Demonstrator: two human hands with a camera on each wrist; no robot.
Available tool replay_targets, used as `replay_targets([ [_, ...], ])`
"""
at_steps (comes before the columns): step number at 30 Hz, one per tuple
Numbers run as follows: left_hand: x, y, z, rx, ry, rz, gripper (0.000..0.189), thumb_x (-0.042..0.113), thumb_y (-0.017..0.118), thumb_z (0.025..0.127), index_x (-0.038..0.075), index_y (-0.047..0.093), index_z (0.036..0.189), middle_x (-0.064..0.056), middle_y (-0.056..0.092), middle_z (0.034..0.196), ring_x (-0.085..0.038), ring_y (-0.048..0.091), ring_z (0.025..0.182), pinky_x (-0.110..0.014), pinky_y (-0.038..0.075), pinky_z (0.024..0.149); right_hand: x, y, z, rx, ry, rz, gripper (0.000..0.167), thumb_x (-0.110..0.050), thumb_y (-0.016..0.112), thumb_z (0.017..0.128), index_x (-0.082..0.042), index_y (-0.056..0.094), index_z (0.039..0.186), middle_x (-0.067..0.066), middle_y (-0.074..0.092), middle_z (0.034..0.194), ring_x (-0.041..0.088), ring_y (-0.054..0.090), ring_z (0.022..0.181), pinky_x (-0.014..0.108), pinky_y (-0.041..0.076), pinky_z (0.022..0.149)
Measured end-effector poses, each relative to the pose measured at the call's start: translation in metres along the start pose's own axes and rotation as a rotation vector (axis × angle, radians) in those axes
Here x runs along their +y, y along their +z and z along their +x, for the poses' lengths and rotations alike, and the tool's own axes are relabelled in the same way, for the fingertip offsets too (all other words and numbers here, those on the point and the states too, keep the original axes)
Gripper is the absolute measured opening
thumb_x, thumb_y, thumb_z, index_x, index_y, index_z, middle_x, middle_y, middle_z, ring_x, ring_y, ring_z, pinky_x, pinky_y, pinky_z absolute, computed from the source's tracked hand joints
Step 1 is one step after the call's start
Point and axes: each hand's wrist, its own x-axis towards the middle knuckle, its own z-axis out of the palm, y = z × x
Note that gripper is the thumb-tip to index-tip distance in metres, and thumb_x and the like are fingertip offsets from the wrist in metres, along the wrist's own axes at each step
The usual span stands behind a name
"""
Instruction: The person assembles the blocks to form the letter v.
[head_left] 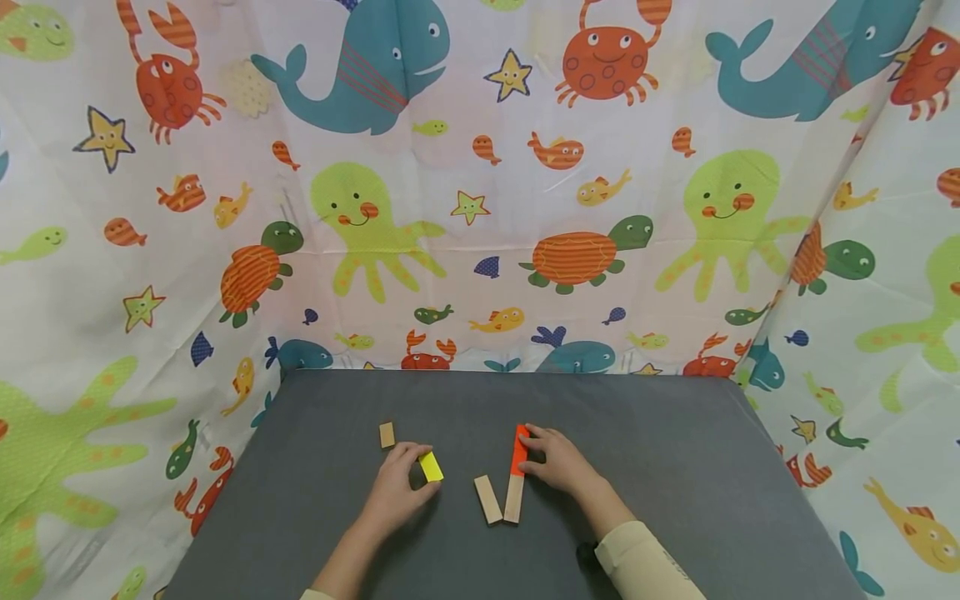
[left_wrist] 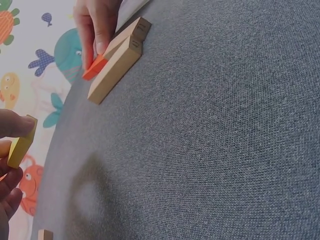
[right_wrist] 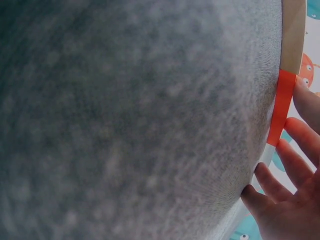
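Thumb and fingers of my left hand (head_left: 397, 487) pinch a yellow block (head_left: 431, 467); in the left wrist view the yellow block (left_wrist: 22, 142) is held up above the cloth. To the right, my right hand (head_left: 558, 460) grips an orange block (head_left: 519, 450) lying on the table, with thumb and fingertips along its right side. Its near end meets a plain wooden block (head_left: 513, 500), in line with it. Another plain wooden block (head_left: 487, 500) lies slanted just left, their near ends close together. Dark digits mark the ends of both plain blocks in the left wrist view.
A small wooden block (head_left: 386, 435) stands beyond the left hand. Dark grey cloth covers the table (head_left: 660, 467). A curtain (head_left: 480, 208) printed with sea animals hangs behind the table and along both sides. A small black object (head_left: 588, 557) lies beside the right sleeve.
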Motion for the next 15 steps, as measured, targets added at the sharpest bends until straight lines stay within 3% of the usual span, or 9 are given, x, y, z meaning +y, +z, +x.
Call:
replay_targets([
  [15, 0.0024, 0.0061, 0.0019, -0.014, 0.008, 0.003, 0.056, 0.021, 0.086, 0.079, 0.009, 0.065, 0.130, -0.003, 0.059, 0.122, -0.027, 0.058, 0.116, -0.052, 0.050, 0.098, 0.0009, 0.0006, 0.0004, 0.011, 0.007, 0.004, 0.061, -0.037, 0.076, 0.090, -0.014, 0.059, 0.143, 0.006, 0.042, 0.159, 0.038, 0.037, 0.145, 0.058, 0.035, 0.113],
])
